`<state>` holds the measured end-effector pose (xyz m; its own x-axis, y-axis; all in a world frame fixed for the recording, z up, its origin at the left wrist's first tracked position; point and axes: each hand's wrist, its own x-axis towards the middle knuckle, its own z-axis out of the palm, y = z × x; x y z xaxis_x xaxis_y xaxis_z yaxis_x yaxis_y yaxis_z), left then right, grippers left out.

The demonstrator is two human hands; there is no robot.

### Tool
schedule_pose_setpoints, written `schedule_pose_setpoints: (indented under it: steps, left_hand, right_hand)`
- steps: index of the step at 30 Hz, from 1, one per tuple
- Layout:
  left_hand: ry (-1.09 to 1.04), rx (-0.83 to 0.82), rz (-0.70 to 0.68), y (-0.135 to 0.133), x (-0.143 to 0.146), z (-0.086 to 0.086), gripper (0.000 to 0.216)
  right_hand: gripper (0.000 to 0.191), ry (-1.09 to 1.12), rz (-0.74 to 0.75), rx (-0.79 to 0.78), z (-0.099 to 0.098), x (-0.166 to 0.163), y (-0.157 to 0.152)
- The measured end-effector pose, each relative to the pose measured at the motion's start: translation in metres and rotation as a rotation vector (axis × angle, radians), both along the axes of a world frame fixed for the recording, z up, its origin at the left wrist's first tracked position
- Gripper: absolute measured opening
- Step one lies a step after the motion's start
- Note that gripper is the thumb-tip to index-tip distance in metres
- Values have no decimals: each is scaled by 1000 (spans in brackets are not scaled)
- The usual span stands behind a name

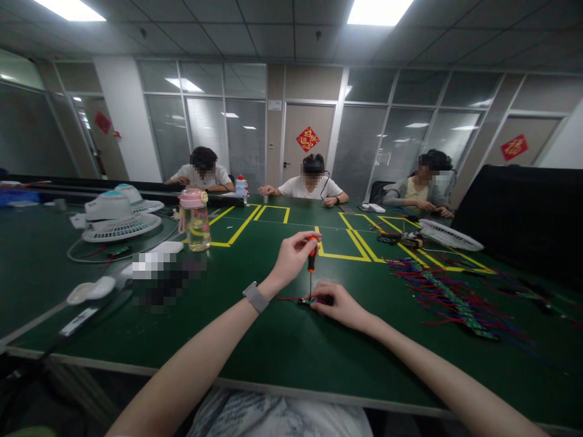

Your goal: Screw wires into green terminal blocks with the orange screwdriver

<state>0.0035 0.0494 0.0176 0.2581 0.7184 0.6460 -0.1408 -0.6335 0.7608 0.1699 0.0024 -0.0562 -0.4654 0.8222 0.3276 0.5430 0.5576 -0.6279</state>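
My left hand [297,254] is closed around the orange and black handle of a screwdriver [311,260], which stands upright with its thin shaft pointing down. The tip of the shaft meets a small green circuit board [306,300] lying on the green table [255,364]. A red wire runs out from the board to the left. My right hand [334,303] is closed on the right side of this board, thumb and fingers pinching its edge against the table. The fingers partly cover the board, and the exact spot under the tip is too small to make out.
A long row of wired circuit boards [449,294] lies to the right. On the left stand a pink-lidded bottle [197,226] and white fan parts [121,226]. Another fan part [450,235] lies before a black panel [523,224]. Several people sit across the table, which bears yellow tape [344,257].
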Motion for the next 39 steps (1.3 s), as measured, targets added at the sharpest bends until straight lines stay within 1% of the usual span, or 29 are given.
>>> schedule_pose_setpoints:
  steps: [4, 7, 9, 13, 15, 17, 22, 24, 26, 28, 31, 33, 35, 39]
  left_hand:
    - [18, 60, 90, 0, -1, 0, 18]
    - [25, 70, 116, -2, -2, 0, 20]
    - [18, 46, 75, -4, -1, 0, 25]
    - [-35, -61, -117, -8, 2, 3, 28]
    - [-48, -82, -159, -11, 2, 4, 27]
    - [-38, -70, -133, -12, 3, 5, 26]
    - [23, 63, 64, -10, 1, 2, 16]
    - [47, 110, 100, -12, 0, 1, 16]
    - [62, 129, 88, -15, 0, 3, 20]
    - [63, 118, 43, -20, 0, 5, 26]
    - [20, 31, -68, -24, 2, 8, 27]
    - [-16, -22, -117, -25, 3, 9, 27]
    - [-25, -28, -104, -23, 4, 8, 25]
    - [17, 57, 47, -20, 2, 7, 15]
  right_hand:
    - [18, -18, 0, 7, 0, 0, 0]
    - [18, -35, 0, 11, 1, 1, 0]
    - [19, -49, 1, 18, 2, 1, -1]
    - [17, -91, 1, 43, 3, 3, -1]
    - [16, -91, 9, 44, 3, 4, -1]
    - [16, -85, 18, 43, 2, 5, 0]
    - [16, -99, 18, 50, 0, 6, 1]
    - [16, -94, 19, 54, 1, 6, 1]
    - [15, -86, 30, 56, 1, 6, 0]
    - [15, -85, 38, 58, 2, 6, 0]
    - [14, -95, 33, 57, 2, 6, 0]
    - [14, -94, 32, 57, 2, 6, 0]
    - [15, -91, 33, 57, 2, 6, 0]
    - [15, -104, 28, 57, 3, 6, -1]
